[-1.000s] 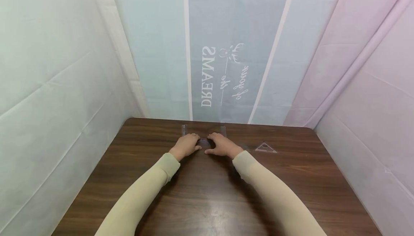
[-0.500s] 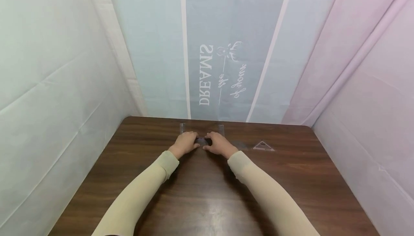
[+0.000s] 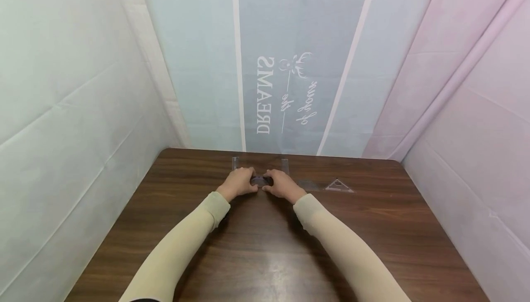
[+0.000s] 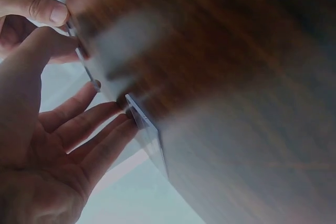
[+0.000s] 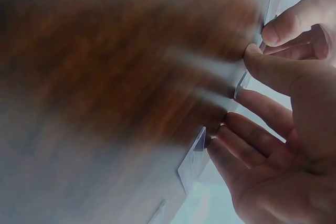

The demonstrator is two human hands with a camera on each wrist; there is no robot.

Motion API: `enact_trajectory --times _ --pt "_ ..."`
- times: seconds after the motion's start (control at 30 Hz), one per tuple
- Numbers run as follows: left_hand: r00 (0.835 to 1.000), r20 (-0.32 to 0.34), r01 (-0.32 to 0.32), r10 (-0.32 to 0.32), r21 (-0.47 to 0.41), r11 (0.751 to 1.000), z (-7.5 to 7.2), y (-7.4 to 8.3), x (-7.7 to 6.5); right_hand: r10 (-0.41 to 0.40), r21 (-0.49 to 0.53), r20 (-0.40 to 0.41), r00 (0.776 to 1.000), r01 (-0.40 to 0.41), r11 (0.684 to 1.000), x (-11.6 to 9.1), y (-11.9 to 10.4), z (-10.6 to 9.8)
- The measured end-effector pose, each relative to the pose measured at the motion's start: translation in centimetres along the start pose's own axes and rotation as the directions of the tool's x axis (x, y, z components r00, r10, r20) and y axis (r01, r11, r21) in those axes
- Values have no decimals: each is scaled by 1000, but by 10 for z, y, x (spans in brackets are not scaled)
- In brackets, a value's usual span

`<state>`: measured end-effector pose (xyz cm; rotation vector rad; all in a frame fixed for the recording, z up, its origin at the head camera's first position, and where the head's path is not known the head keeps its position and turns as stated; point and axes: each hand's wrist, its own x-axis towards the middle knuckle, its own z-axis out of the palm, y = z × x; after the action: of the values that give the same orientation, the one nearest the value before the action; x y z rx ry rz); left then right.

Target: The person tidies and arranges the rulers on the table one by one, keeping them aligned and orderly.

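Note:
A clear plastic protractor (image 3: pixel 260 181) lies flat near the back of the table, between the two hands. My left hand (image 3: pixel 239 182) holds its left end, thumb at the near edge and index finger at the far one. The right hand (image 3: pixel 283 185) grips the other end the same way. In the left wrist view, the protractor's thin edge (image 4: pixel 88 72) runs between thumb and index finger of the left hand (image 4: pixel 47 156); the right wrist view has its edge (image 5: pixel 241 80) between those of the right hand (image 5: pixel 283 150). The other fingers reach past it to the tabletop.
Clear straight pieces like rulers stand out behind the left hand (image 3: pixel 235 162) and behind the right hand (image 3: pixel 285 165), partly hidden. A clear set square (image 3: pixel 339 186) lies to the right, beside a fainter clear piece (image 3: pixel 308 185). Fabric walls (image 3: pixel 207 86) enclose the brown table (image 3: pixel 265 247).
The right thumb has moved forward to the protractor's near edge, and the fingers have closed in around both ends. The other clear pieces keep their places; the head view shifted slightly.

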<state>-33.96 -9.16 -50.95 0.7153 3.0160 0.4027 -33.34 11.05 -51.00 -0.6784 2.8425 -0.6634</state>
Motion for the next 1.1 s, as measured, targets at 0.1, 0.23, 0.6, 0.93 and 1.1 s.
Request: enact_trajectory --times 0.1,0.23,0.6,0.93,1.1 --pt "1000 15 1 -1 -10 1000 -1 -1 -1 7 3 1 1000 -7 1000 -2 -1 0" --pt "998 59 -2 5 -60 998 -2 0 -3 8 2 6 1000 -8 1000 -6 -2 0" --pt "996 -44 -78 83 107 991 -1 3 -32 -47 31 1 999 47 998 -31 -15 -2" --pt "978 -145 -143 147 37 989 -4 2 -65 -105 -123 -94 990 94 988 -56 -28 -2" --pt "980 -130 -157 154 -14 988 -7 0 -83 -150 -114 -105 983 138 984 -67 -34 0"
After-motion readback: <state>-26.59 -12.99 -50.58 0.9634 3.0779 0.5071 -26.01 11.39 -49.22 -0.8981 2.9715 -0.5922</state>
